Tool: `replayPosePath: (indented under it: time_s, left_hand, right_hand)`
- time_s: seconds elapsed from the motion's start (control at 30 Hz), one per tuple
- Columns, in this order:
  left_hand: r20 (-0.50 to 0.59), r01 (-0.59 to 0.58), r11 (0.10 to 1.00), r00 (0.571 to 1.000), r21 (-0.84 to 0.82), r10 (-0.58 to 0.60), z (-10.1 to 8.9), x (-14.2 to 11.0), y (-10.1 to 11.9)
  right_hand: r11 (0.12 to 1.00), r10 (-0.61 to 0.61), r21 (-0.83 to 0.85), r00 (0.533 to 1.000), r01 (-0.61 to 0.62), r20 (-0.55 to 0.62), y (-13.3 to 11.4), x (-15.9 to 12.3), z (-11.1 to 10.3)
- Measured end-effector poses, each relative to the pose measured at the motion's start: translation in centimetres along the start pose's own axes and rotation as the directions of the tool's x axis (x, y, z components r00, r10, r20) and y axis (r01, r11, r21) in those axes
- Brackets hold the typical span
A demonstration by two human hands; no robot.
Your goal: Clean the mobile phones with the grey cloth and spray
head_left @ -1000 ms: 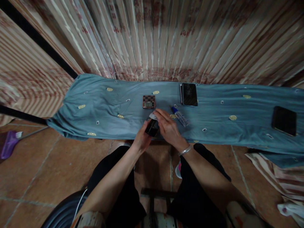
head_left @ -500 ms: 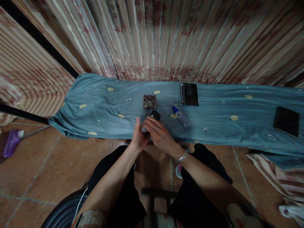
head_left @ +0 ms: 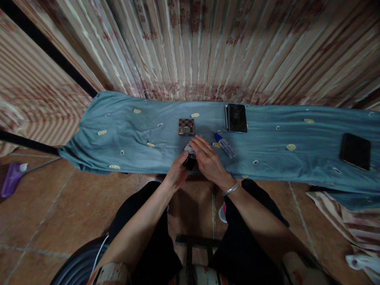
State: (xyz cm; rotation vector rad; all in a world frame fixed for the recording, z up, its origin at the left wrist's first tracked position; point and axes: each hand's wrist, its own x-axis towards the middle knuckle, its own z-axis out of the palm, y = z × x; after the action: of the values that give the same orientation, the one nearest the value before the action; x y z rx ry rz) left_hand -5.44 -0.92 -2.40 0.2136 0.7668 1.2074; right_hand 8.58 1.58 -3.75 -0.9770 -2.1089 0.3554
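Note:
My left hand (head_left: 177, 172) is closed around a small black, boxy object (head_left: 190, 162) at the front edge of the cloth-covered bench. Over its far end, my right hand (head_left: 208, 158) presses a crumpled whitish wipe (head_left: 189, 148) with fingers held together. What the black object is cannot be made out, as both hands cover part of it. Just beyond the hands lies a small brown checkered case (head_left: 186, 126) with a clear front. A clear bottle with a blue cap (head_left: 225, 145) lies on its side, right of my right hand.
A teal patterned cloth (head_left: 267, 158) covers the bench. On it lie a stack of dark flat devices (head_left: 236, 118) and, far right, a black tablet-like device (head_left: 355, 151). Curtains (head_left: 190, 51) hang behind. A purple dustpan-like item (head_left: 12, 180) and a black round basin-like object (head_left: 77, 263) are on the floor.
The black object has turned and come nearer in my left hand. My right hand has shifted slightly right and forward, with the whitish wipe now over the object's far end.

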Motion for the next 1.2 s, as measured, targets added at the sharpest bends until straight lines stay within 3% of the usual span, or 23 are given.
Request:
replayPosePath:
  time_s: [0.17,0.57,0.67,0.77,0.87,0.97,1.2]
  left_hand:
    - [0.008,0.004,0.993,1.0,0.122,-0.005,-0.3,-0.3,0.1]
    - [-0.03,0.104,0.991,0.994,0.085,-0.102,0.5,-1.1,1.3]
    - [-0.051,0.126,0.989,0.991,0.072,-0.122,0.7,-1.2,1.6]
    - [-0.055,0.125,0.991,0.991,0.055,-0.122,0.7,-1.1,1.6]
    - [-0.034,0.105,0.993,0.994,0.056,-0.103,0.6,-1.0,1.5]
    - [-0.009,0.083,0.994,0.997,0.067,-0.083,0.6,-1.0,1.2]
    - [-0.061,0.026,0.999,0.998,0.024,-0.024,0.9,-1.1,0.6]
  right_hand:
    - [0.994,0.105,0.032,0.994,-0.104,-0.029,0.9,0.3,-0.2]
    - [0.909,0.358,0.251,0.932,-0.333,-0.059,2.3,0.3,0.1]
    - [0.828,0.46,0.381,0.887,-0.411,-0.043,3.0,0.5,0.4]
    - [0.677,0.582,0.553,0.813,-0.486,0.003,3.5,0.5,0.9]
    - [0.511,0.657,0.694,0.751,-0.507,0.064,3.5,0.5,1.4]
    - [0.403,0.695,0.772,0.713,-0.492,0.093,3.3,0.5,1.6]
    - [0.387,0.706,0.787,0.704,-0.481,0.083,2.7,0.8,1.7]
